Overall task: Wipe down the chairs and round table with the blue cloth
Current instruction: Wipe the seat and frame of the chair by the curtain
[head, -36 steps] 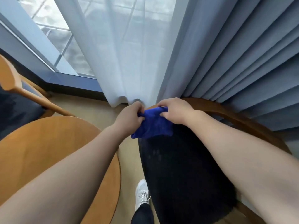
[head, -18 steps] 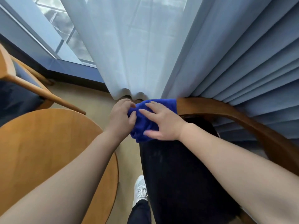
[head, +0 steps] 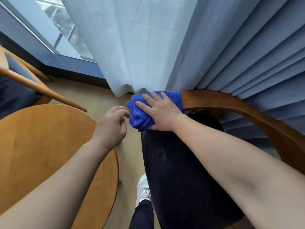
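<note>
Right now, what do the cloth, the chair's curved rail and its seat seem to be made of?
Blue cloth: likely plush microfibre, by its fuzzy nap. Chair rail: varnished wood, grain and sheen showing. Seat: dark woven fabric, probably, matte.

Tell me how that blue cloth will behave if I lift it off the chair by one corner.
Probably floppy: the blue cloth bunches in folds and droops over the end of the wooden chair rail under the right hand. It looks plush, so likely light and grippy rather than slippery.
</note>
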A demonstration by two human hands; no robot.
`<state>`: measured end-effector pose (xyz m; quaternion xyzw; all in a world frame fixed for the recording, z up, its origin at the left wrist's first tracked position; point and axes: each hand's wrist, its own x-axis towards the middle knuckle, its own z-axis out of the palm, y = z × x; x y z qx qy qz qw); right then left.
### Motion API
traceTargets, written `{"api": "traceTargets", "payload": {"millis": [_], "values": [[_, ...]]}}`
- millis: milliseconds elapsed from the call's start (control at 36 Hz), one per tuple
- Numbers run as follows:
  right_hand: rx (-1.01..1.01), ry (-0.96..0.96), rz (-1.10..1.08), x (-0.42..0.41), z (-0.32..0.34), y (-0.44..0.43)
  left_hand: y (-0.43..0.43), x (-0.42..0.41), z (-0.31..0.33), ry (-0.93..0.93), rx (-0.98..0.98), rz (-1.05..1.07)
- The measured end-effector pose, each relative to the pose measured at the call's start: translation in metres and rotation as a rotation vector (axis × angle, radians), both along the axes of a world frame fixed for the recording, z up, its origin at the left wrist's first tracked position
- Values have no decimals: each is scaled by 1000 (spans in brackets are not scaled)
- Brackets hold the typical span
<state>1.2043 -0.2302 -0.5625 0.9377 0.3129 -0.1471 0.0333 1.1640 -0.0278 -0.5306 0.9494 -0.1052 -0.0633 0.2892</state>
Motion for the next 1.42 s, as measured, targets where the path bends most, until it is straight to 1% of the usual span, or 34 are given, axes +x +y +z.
{"api": "traceTargets", "payload": {"millis": [139, 250, 445, 583, 695, 972, 1417], "values": [[8, -24, -75, 1, -5, -29, -5, -11, -3, 21, 8, -29], [0, -56, -94, -3, -8, -51, -16, -16, -5, 45, -15, -31], [72, -134, -141, -6, -15, -82, -41, -13, -1, 51, -21, -62], [71, -106, -230, -9, -16, -108, -62, -12, 3, 44, -29, -105], [79, -85, -287, -12, -16, -129, -78, -13, 1, 74, -20, -129], [68, -62, -341, -20, -15, -178, -118, -12, 5, 94, 21, -204], [14, -10, -488, -51, -9, -252, -174, -20, 1, 128, 29, -312]]}}
